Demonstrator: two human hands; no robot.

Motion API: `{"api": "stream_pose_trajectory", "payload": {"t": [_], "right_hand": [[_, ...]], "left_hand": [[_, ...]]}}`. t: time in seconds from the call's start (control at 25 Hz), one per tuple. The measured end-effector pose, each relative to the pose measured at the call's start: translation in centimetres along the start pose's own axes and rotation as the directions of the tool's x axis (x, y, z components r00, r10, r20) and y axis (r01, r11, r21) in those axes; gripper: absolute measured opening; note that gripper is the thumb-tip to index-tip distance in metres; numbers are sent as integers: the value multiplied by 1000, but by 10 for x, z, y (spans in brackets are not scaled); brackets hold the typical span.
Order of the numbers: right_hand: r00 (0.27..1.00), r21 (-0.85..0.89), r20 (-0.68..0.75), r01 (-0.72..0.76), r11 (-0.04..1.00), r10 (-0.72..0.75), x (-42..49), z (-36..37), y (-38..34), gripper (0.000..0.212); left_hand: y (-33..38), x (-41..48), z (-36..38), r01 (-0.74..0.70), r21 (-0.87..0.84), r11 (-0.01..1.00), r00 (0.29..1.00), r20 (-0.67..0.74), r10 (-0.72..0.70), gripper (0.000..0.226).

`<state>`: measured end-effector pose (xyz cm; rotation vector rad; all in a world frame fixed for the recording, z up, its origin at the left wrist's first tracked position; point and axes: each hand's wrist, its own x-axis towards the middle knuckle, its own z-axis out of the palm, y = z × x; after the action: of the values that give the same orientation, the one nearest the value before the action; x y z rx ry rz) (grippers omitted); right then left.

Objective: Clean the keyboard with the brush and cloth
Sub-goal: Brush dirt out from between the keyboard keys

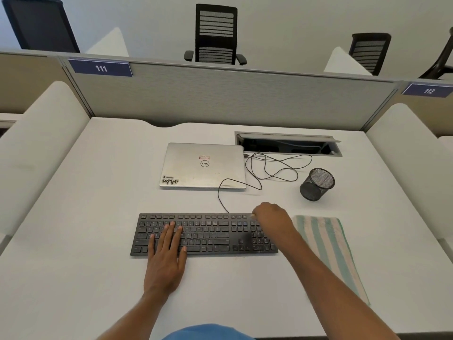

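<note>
Touching one keyboard, left hand, right hand, one cloth beside

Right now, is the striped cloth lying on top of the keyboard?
No, the striped cloth lies flat on the desk to the right of the keyboard, not on it.

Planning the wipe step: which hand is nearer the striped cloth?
Right. The right hand is at the keyboard edge beside the cloth; the left hand lies on keys farther left.
</note>
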<state>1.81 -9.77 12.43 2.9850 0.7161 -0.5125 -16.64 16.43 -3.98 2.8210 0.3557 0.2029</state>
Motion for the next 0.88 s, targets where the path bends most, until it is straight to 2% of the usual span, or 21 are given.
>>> {"api": "stream_pose_trajectory", "payload": {"t": [0.12,0.28,0.4,0.48,0.72,0.8,0.88], "right_hand": [[999,187,33,-25,982,19,3,-5,1,27],[995,484,-27,-73,872,99,7,-19,-2,17],[997,639,-73,40,768,9,3,-19,-6,21],[998,665,-67,56,744,-15,-1,-10,4,18],[997,577,-47,-27,816,66,-11,-5,55,21],[995,536,-71,-19,844,67,-10,-12,51,25],[994,575,-90,0,818,63,-9,-15,33,23]], "left_hand": [[0,0,1,-1,3,1000,1000,6,1,63],[1,0,1,-6,-4,1000,1000,-4,6,62],[0,1,-1,-6,-4,1000,1000,-4,6,62],[0,1,-1,-7,-7,1000,1000,-6,7,62],[1,1,0,1,-15,1000,1000,-6,-1,62],[1,1,1,-1,-16,1000,1000,-6,0,62],[0,0,1,-5,-16,1000,1000,-9,5,63]]}}
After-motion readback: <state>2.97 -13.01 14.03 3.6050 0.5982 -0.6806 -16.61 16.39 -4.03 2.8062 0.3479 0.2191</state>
